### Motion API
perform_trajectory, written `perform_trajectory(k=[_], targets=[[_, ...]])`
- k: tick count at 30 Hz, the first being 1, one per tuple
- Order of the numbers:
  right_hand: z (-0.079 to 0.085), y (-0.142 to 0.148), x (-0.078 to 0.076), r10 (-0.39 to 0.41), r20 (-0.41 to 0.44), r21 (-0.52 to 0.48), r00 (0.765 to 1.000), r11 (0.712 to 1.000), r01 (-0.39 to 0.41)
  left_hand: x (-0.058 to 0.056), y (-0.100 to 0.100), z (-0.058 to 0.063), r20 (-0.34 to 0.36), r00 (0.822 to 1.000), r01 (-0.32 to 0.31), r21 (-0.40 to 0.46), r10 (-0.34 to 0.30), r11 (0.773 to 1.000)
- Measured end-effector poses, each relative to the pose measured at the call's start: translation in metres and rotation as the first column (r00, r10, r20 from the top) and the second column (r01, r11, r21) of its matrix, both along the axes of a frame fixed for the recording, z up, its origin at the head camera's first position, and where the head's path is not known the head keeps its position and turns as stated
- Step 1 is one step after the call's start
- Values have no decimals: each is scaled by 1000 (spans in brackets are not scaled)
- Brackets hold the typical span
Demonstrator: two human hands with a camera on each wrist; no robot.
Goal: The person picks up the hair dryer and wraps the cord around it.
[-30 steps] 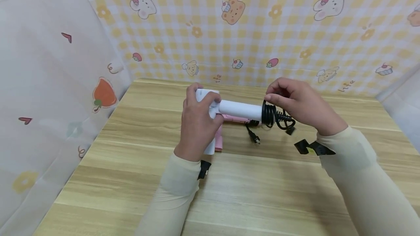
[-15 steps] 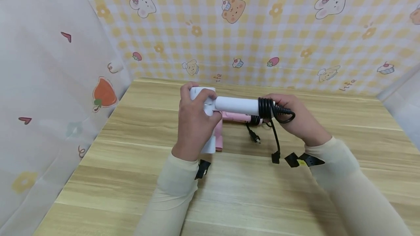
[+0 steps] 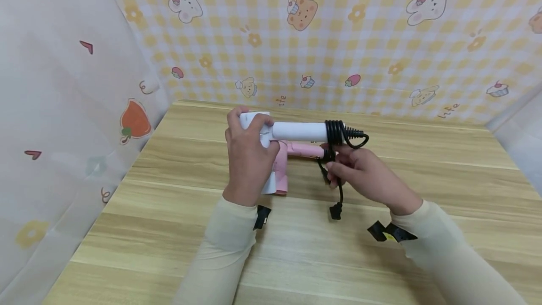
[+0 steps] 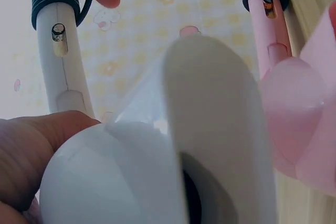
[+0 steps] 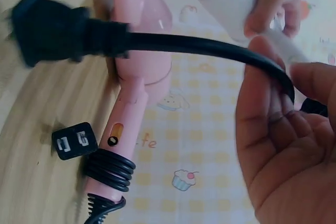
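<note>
My left hand (image 3: 247, 161) grips a white hair dryer (image 3: 299, 132) by its body, with the handle pointing right. Black power cord (image 3: 334, 132) is wound in several turns round the handle's end. Thumb and fingers of my right hand (image 3: 372, 175) pinch the loose length of that cord just below the coil. Its black plug (image 5: 50, 30) hangs free, large in the right wrist view. A pink hair dryer (image 3: 306, 150) is below the white one, partly hidden by it and by my left hand. In the left wrist view the white dryer's body (image 4: 220, 103) covers the middle.
The pink dryer's own cord (image 5: 110, 170) is wound round its handle, its plug (image 5: 74, 140) beside it. Wood-grain tabletop (image 3: 305, 258) stretches around both dryers. A yellow checked cloth (image 3: 330, 46) hangs behind, and a pale printed sheet (image 3: 76, 107) at the left.
My right hand has come down and left from the handle's end, drawing the cord downward, and the plug now hangs below. The white dryer has shifted slightly left in my left hand.
</note>
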State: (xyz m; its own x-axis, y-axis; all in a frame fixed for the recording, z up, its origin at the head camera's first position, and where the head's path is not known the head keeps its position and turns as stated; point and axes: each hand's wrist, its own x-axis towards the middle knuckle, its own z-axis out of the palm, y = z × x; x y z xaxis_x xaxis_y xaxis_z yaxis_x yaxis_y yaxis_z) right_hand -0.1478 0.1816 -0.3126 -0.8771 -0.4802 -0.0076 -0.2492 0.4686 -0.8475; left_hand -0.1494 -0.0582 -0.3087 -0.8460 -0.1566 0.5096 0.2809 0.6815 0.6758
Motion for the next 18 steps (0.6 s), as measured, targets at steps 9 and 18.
perform_trajectory(k=[9, 18], targets=[[4, 0, 23, 47, -186, 201, 981, 980, -9, -2, 1, -4, 35, 999, -8, -36, 10, 999], [21, 2, 38, 47, -304, 279, 951, 960, 42, -2, 3, -6, 48, 999, -3, -67, 7, 998]])
